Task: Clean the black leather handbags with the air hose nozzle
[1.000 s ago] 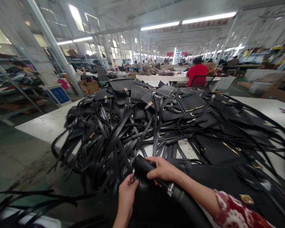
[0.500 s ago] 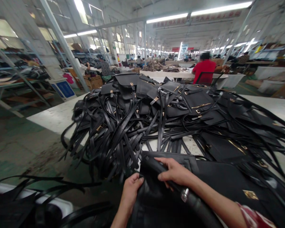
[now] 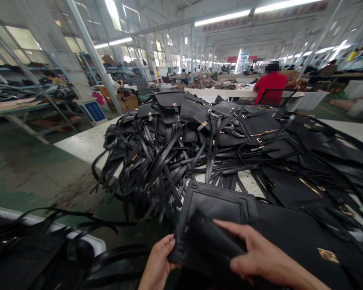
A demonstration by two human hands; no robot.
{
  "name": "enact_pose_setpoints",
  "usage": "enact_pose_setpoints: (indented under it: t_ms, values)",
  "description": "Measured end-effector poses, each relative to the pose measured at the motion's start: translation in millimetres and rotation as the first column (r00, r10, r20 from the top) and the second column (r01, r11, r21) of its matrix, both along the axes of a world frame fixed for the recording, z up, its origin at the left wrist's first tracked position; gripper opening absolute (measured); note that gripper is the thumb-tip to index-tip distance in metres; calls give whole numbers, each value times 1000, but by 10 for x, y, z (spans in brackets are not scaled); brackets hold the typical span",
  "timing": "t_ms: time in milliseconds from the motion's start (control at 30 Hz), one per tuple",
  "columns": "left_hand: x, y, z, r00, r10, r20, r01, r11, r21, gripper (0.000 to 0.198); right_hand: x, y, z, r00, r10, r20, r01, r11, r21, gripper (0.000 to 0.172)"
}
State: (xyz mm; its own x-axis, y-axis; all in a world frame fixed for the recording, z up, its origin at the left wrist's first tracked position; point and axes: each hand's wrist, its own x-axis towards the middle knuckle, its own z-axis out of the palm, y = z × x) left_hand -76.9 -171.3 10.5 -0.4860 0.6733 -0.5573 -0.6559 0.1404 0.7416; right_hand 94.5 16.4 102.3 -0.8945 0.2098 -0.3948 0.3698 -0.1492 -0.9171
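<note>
My left hand (image 3: 159, 264) grips the lower left edge of a flat black leather bag panel (image 3: 213, 205) at the bottom centre. My right hand (image 3: 255, 257) lies over the same panel from the right, fingers curled round a dark nozzle (image 3: 208, 237) that rests on it. Just beyond the panel, a big heap of black bags and straps (image 3: 199, 137) with gold buckles covers the white table (image 3: 81, 145).
More black straps (image 3: 48, 245) hang over a white edge at the lower left. A person in a red top (image 3: 270, 88) sits at a far table. Metal shelving (image 3: 24, 100) and a blue sign (image 3: 93, 110) stand at the left, beside green floor (image 3: 33, 177).
The view has swung left and down. The hose's metal collar has slid out of view, and the bag panel now lies flatter and more exposed between my hands.
</note>
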Motion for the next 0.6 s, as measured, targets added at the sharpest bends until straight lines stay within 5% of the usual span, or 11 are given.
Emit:
enact_pose_setpoints:
  t_ms: [200, 367, 467, 600]
  values:
    - [-23, 4, 203, 994, -46, 102, 43, 999, 32, 20, 127, -412, -195, 977, 173, -121, -162, 982, 100, 63]
    - [-37, 50, 351, 954, -154, 257, 103, 974, 201, 48, -79, -495, -162, 953, 193, -233, -131, 957, 259, 70]
    - [-63, 61, 311, 940, -150, 308, 78, 969, 234, 55, -60, -457, -29, 923, 255, -286, -177, 946, 272, 58]
    - [-100, 5, 78, 933, -111, 341, 40, 977, 209, 62, 2, -441, 134, 914, 238, -329, -169, 959, 226, 43]
